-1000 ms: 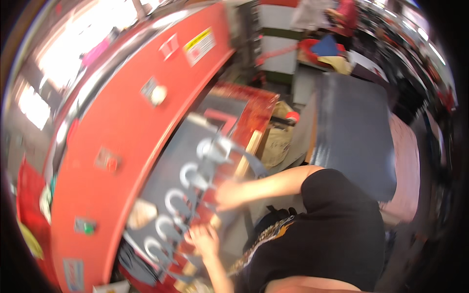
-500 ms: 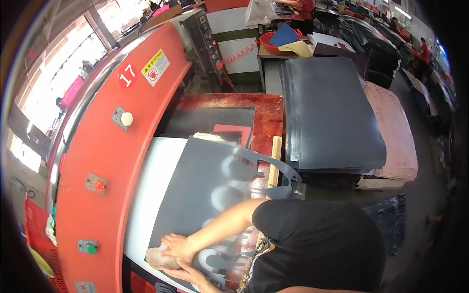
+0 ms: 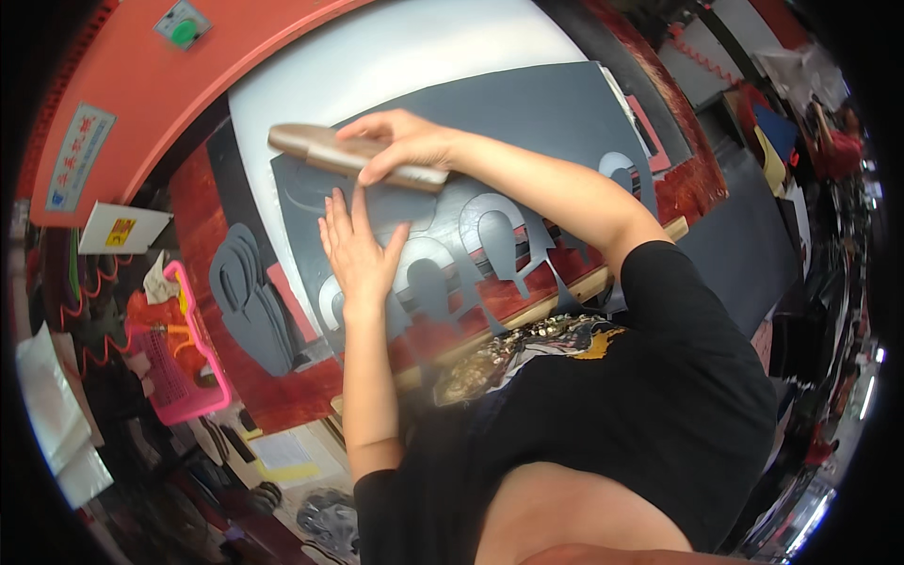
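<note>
My right hand [image 3: 405,149] grips a brown, sole-shaped cutting die [image 3: 325,151] by its side, fingers over the top and thumb underneath. The die is tilted up on edge above a dark grey sheet [image 3: 527,118]. Below it, a curved sole outline shows in the sheet. My left hand [image 3: 360,252] lies on the sheet with fingers spread, one fingertip close to the die's lower edge; contact there is unclear. Rounded cut-outs line the sheet's near edge, and a white board [image 3: 377,66] lies under it.
A red press [image 3: 141,122] with a green button spans the far left. Several cut grey sole pieces [image 3: 250,301] are stacked on the red table [image 3: 311,391]. Left of them stands a pink basket [image 3: 202,400]. Further dark sheets [image 3: 744,245] are piled at right.
My view has swung round toward the left. The die lay flat under my right hand and is now lifted and tilted. My left hand, earlier beside the die, is now spread on the sheet.
</note>
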Action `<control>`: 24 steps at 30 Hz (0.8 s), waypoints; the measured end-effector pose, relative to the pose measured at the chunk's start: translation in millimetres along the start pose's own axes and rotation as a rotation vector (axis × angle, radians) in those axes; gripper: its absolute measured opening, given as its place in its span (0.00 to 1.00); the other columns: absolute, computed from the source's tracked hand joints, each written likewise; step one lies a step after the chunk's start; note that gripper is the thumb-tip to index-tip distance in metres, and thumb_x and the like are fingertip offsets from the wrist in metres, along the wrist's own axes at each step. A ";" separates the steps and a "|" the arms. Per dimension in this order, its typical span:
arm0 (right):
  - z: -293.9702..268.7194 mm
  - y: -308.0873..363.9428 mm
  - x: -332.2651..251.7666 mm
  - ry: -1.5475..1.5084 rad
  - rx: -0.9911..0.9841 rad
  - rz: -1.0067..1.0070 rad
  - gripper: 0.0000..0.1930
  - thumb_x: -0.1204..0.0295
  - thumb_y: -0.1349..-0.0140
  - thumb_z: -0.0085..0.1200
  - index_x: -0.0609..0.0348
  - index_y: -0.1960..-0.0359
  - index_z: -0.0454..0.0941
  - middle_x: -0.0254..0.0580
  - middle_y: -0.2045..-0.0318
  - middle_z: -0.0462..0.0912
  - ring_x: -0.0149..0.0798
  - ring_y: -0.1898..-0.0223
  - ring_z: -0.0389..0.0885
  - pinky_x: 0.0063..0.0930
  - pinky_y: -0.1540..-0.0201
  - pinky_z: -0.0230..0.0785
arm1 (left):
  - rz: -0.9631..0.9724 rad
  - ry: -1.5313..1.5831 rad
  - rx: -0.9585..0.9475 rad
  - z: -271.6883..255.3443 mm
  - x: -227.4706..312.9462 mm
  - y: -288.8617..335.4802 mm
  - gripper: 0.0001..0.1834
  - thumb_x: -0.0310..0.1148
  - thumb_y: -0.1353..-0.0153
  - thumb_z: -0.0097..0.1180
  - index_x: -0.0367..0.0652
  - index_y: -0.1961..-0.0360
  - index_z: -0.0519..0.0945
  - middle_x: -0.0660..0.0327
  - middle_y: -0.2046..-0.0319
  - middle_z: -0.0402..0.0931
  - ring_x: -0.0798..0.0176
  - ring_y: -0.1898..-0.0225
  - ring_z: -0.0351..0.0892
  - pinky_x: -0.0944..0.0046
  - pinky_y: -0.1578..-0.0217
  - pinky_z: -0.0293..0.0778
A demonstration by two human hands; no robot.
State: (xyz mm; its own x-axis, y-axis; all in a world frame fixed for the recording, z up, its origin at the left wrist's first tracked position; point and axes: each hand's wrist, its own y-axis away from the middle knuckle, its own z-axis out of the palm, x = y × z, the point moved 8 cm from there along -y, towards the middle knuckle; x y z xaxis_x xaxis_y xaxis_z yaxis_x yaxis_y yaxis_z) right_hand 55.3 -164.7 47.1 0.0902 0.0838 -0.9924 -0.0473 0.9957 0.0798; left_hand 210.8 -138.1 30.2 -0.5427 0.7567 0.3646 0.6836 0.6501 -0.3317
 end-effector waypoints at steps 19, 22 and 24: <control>-58.7 104.1 -15.7 1.131 0.223 -0.184 0.44 0.61 0.70 0.70 0.45 0.40 0.75 0.63 0.36 0.60 0.61 0.35 0.60 0.46 0.35 0.59 | 0.001 -0.058 0.079 -17.5 16.8 -3.0 0.35 0.60 0.63 0.72 0.49 0.56 0.84 0.59 0.44 0.73 0.51 0.37 0.66 0.26 0.36 0.41; -51.8 95.5 -12.7 1.205 0.199 -0.263 0.45 0.62 0.71 0.69 0.44 0.40 0.74 0.59 0.35 0.59 0.60 0.36 0.62 0.47 0.37 0.62 | 0.020 -0.084 0.087 -23.4 17.5 -12.2 0.33 0.60 0.64 0.72 0.48 0.61 0.84 0.61 0.47 0.75 0.54 0.42 0.70 0.27 0.36 0.44; -53.6 93.0 -10.7 1.188 0.194 -0.258 0.46 0.61 0.70 0.69 0.42 0.38 0.71 0.59 0.35 0.59 0.60 0.36 0.62 0.47 0.37 0.62 | 0.008 -0.043 0.032 -20.9 12.6 -26.4 0.24 0.53 0.53 0.68 0.46 0.62 0.84 0.59 0.52 0.78 0.55 0.46 0.74 0.33 0.36 0.49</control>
State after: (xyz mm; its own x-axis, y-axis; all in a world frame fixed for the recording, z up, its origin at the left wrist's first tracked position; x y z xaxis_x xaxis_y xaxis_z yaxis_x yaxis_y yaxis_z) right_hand -3.4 -75.2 60.1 -0.8910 -0.1033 -0.4420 -0.0046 0.9758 -0.2188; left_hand 196.1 -147.2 61.7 -0.5583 0.7635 0.3245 0.6724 0.6456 -0.3620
